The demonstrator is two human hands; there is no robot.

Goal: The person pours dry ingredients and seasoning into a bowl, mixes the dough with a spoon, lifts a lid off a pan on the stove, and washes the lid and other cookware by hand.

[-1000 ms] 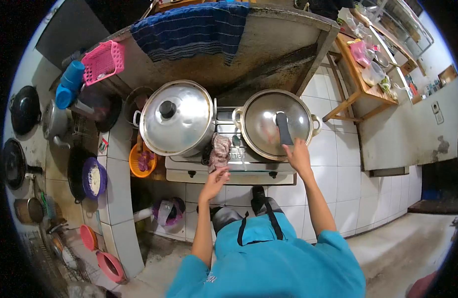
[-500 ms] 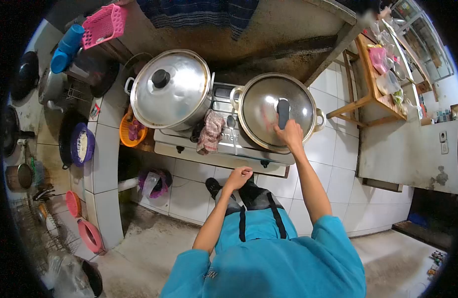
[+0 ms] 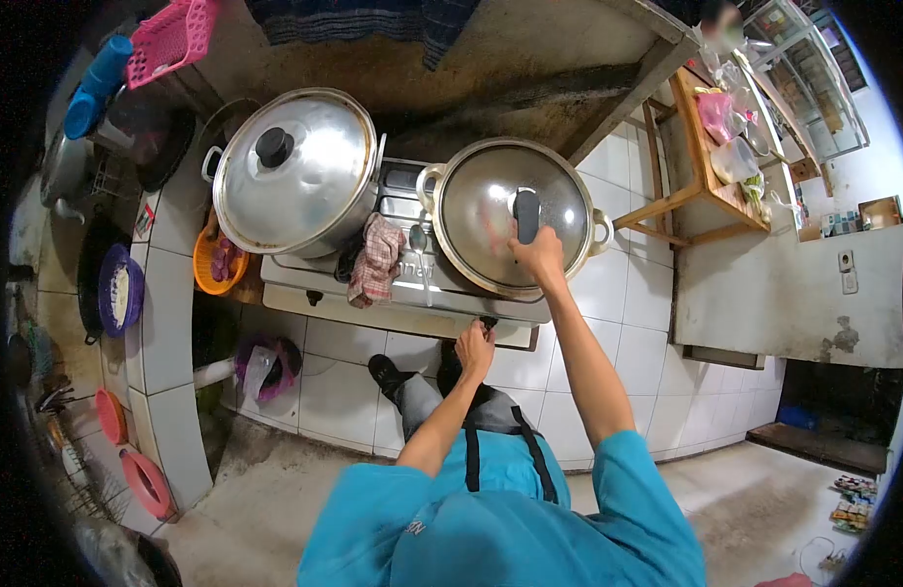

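My right hand (image 3: 541, 258) grips the dark upright handle (image 3: 527, 210) of a glass lid (image 3: 476, 220). That lid sits on a wide two-handled pan (image 3: 601, 232) on the stove's right side. At the front panel, my left hand (image 3: 475, 350) has its fingers closed at the black stove knob (image 3: 487, 322) below the pan. A large aluminium pot (image 3: 295, 176) with a black-knobbed lid stands on the left side. Between the pot and pan, a checked cloth (image 3: 377, 259) and a metal spoon (image 3: 418, 242) lie on the stove (image 3: 348, 305).
An orange basket (image 3: 208, 282) sits left of the stove, and a purple bowl (image 3: 135, 293) with white contents is farther left. A wooden table (image 3: 694, 161) holding bags stands at the right. Tiled ledge (image 3: 167, 328) borders the left side.
My left hand has moved forward from in front of the stove to the knob. My right hand stays on the lid handle. The view has shifted, so things appear farther left.
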